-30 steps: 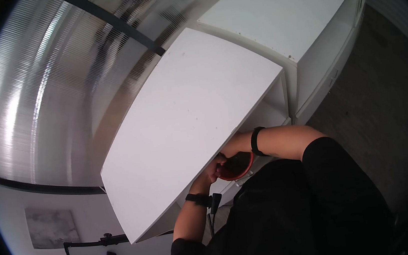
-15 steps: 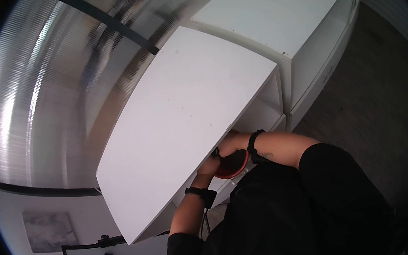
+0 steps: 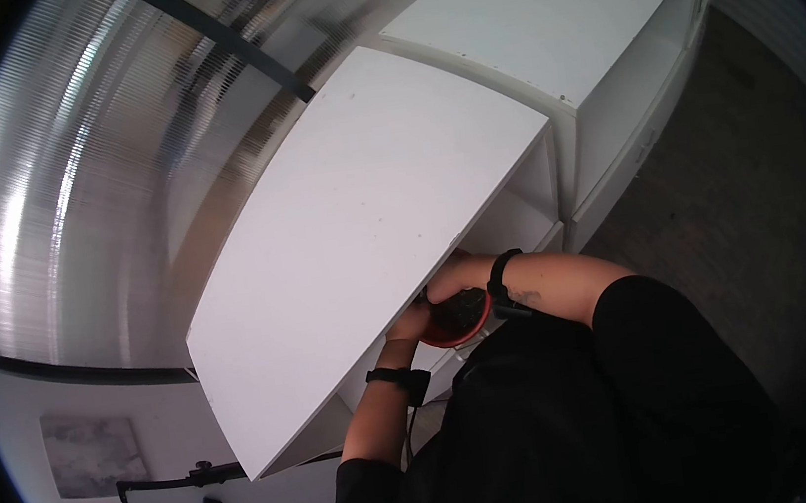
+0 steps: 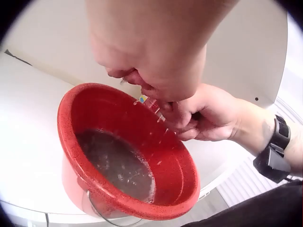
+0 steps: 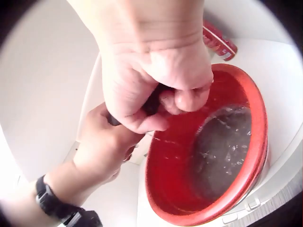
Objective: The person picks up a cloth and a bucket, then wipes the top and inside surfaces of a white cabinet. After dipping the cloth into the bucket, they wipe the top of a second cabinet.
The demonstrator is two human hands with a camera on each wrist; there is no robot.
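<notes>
Both hands work close together over a red bucket (image 4: 68,132), which holds murky grey water (image 4: 118,163). My right hand (image 5: 158,75) is curled round a dark, wet-looking cloth (image 5: 152,101), most of it hidden inside the fists. Beside it in the right wrist view, my left hand (image 5: 106,142) grips the same bundle, a dark bit showing above its thumb. Drops fall from the hands into the bucket in the left wrist view. Seen from the head, the white cabinet top partly covers both hands.
The bucket stands inside the open compartment of a white cabinet (image 3: 370,225), at its front edge. A red cylindrical container (image 5: 220,42) lies behind the bucket. A second white cabinet (image 3: 555,16) adjoins it, and a ribbed translucent panel (image 3: 97,187) rises behind.
The left hand has turned and shifted up toward the cabinet's edge, its fingers now more hidden. The right wrist has rolled slightly. The bucket remains in place below them.
</notes>
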